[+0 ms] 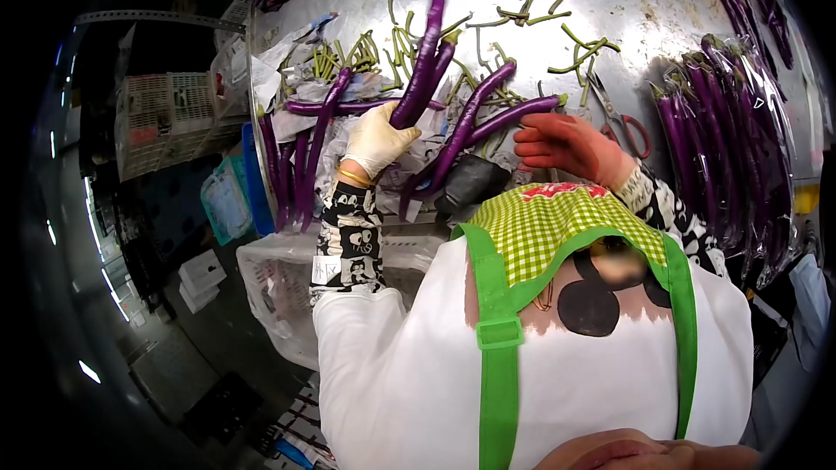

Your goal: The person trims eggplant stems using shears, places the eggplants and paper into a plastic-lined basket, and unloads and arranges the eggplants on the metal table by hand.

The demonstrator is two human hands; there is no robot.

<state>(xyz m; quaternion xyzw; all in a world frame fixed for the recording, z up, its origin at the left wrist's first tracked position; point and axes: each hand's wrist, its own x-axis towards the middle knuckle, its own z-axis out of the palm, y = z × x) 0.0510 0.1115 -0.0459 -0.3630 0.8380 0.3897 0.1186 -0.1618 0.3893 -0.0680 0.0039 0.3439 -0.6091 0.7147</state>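
My left hand (379,137), in a pale glove, is closed around the lower part of a long purple eggplant (424,57). That eggplant tilts upward, and a second one (445,57) lies close behind it; whether the hand grips this one too is hidden. My right hand (570,148) wears a red glove, its fingers stretched out to the left with nothing seen in them. Just beyond those fingertips is the stem end of another eggplant (514,117). Between my hands, one more eggplant (475,113) slants across crumpled paper. Red-handled scissors (620,117) lie beside my right hand.
Bagged eggplants (723,139) in clear plastic lie at the right of the metal table (627,0). Cut green stems (522,13) are scattered at the back. More eggplants (318,152) rest at the left edge. A lined basket (287,283) stands below, near my left arm.
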